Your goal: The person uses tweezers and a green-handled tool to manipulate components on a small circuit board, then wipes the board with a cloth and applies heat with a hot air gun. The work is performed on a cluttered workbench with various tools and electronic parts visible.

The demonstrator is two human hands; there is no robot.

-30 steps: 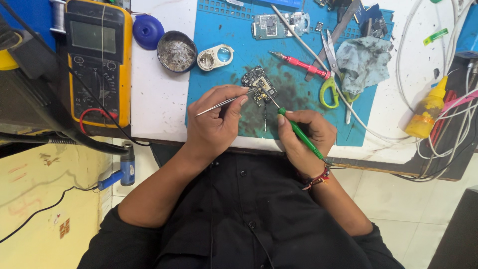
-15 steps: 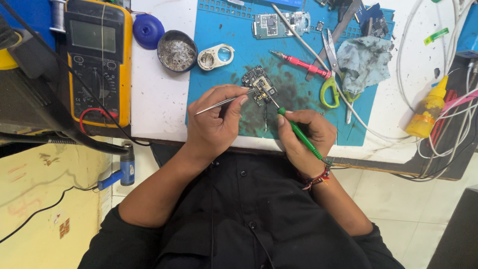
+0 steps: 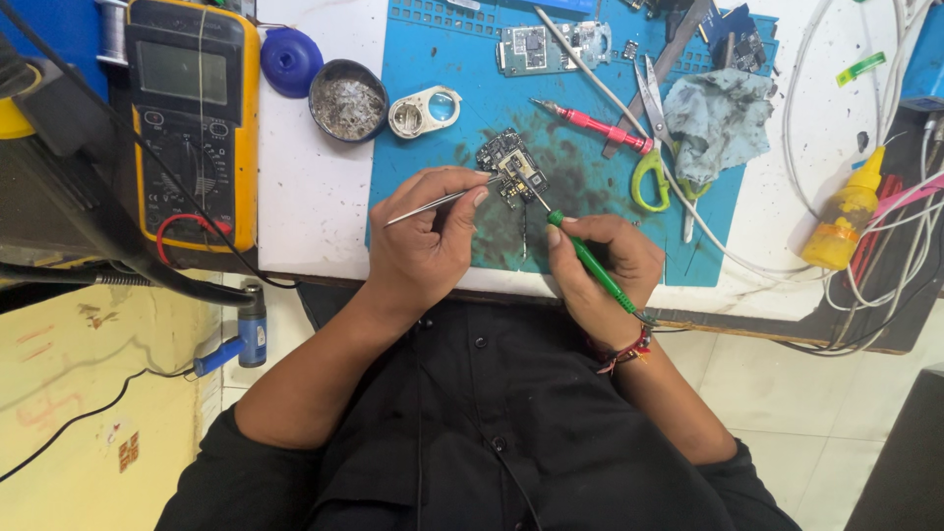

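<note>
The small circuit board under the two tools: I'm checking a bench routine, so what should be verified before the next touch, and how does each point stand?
1. Circuit board lies on the blue mat: ok.
2. Left hand grips the tweezers, tips at the board: ok.
3. Right hand holds the green-handled tool, tip on the board: ok.
4. Scissors and red screwdriver lie apart from the hands: ok.
5. Whether the board is fixed down: cannot tell.
6. Exact spot the tips touch: cannot tell, too small.
</note>
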